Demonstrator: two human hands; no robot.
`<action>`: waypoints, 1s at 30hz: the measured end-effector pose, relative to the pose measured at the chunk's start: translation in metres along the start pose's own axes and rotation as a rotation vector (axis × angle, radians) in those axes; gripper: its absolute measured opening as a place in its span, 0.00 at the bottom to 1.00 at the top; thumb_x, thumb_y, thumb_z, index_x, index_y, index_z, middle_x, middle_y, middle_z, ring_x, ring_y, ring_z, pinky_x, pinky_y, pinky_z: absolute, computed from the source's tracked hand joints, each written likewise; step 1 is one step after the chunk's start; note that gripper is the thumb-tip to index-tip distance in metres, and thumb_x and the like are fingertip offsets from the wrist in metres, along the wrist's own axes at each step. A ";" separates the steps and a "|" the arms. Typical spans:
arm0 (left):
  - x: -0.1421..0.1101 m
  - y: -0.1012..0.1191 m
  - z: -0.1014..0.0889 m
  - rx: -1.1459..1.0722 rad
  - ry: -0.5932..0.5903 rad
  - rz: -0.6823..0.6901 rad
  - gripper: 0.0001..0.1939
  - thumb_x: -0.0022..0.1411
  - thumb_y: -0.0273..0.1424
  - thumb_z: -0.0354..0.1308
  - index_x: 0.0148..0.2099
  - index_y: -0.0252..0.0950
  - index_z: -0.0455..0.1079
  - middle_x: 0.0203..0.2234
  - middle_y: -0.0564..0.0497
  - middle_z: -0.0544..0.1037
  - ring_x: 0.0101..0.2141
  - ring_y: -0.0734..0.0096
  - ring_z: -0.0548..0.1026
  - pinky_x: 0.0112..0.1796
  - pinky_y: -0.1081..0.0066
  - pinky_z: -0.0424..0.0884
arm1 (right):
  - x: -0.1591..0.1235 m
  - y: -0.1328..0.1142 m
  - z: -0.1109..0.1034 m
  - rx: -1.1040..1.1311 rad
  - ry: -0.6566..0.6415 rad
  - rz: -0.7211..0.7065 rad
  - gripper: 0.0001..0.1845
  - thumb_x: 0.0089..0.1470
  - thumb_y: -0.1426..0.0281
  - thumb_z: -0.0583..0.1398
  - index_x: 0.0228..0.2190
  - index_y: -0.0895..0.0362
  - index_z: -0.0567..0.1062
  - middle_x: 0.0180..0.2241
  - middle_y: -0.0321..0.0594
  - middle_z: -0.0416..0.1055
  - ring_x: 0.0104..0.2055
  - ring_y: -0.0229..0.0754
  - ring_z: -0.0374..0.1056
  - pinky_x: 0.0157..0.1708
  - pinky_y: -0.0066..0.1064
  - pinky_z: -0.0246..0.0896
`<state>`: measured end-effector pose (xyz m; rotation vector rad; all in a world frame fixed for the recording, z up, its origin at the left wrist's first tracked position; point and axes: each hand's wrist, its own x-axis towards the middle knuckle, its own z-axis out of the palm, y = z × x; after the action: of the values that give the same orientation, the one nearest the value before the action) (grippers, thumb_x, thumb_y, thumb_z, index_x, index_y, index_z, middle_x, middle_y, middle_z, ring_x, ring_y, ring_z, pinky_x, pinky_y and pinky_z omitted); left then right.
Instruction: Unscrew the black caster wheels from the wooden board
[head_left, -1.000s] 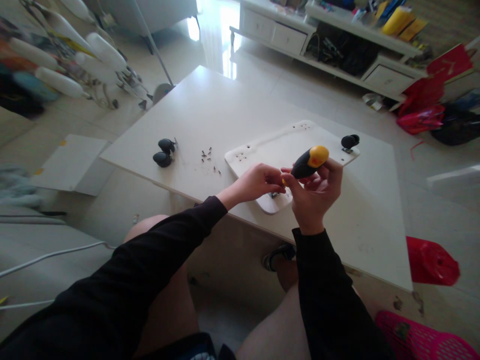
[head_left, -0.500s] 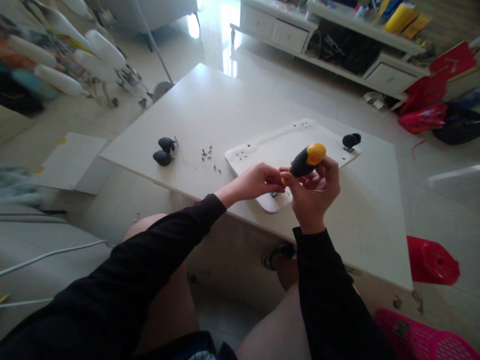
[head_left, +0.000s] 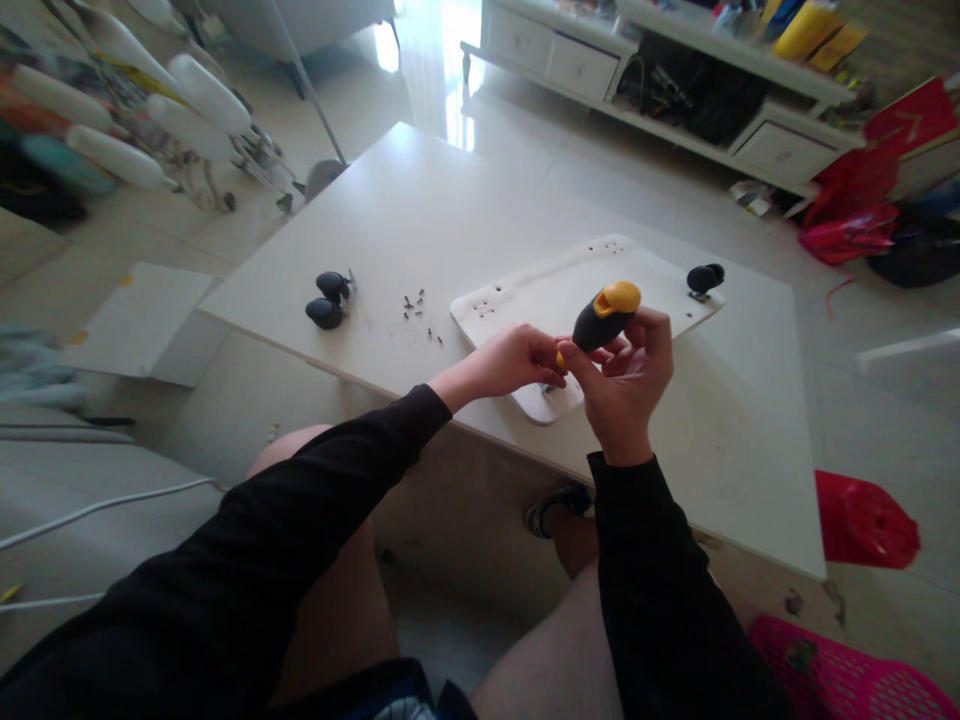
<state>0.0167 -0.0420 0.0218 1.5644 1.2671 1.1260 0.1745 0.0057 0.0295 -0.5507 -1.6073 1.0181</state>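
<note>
White tabletop [head_left: 727, 450], screwdriver [head_left: 602, 318] within right grip [head_left: 621, 390]

Right grip [head_left: 626, 395]: holding screwdriver [head_left: 602, 318] | Left grip [head_left: 517, 360]: at screwdriver's lower end, above board [head_left: 555, 290] | Desk [head_left: 735, 440]: black wheels [head_left: 325, 313], loose screws [head_left: 408, 301]

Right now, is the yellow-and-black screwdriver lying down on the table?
No, the yellow-and-black screwdriver is held up in the right hand, above the white rounded-corner board.
</note>
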 end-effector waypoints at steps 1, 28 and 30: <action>0.000 0.001 -0.001 0.002 -0.003 -0.003 0.08 0.58 0.31 0.70 0.30 0.33 0.78 0.21 0.56 0.73 0.25 0.78 0.67 0.30 0.74 0.64 | 0.000 0.000 0.000 -0.004 0.002 -0.002 0.29 0.48 0.58 0.77 0.47 0.43 0.71 0.41 0.32 0.72 0.37 0.40 0.79 0.32 0.33 0.80; -0.002 -0.003 -0.002 0.027 -0.010 0.026 0.09 0.60 0.33 0.71 0.38 0.31 0.83 0.30 0.46 0.84 0.32 0.71 0.78 0.35 0.71 0.72 | -0.005 0.009 -0.001 -0.023 -0.080 0.007 0.27 0.53 0.62 0.74 0.54 0.42 0.78 0.42 0.35 0.78 0.42 0.44 0.80 0.40 0.41 0.83; -0.002 -0.005 -0.002 0.000 -0.045 0.045 0.08 0.61 0.32 0.70 0.39 0.31 0.83 0.30 0.46 0.84 0.34 0.69 0.80 0.38 0.70 0.74 | -0.005 0.012 -0.003 -0.061 -0.090 0.002 0.29 0.53 0.61 0.74 0.55 0.43 0.77 0.42 0.36 0.78 0.43 0.45 0.80 0.41 0.42 0.83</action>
<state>0.0129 -0.0427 0.0177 1.6161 1.2082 1.1128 0.1770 0.0086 0.0169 -0.5549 -1.7223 1.0099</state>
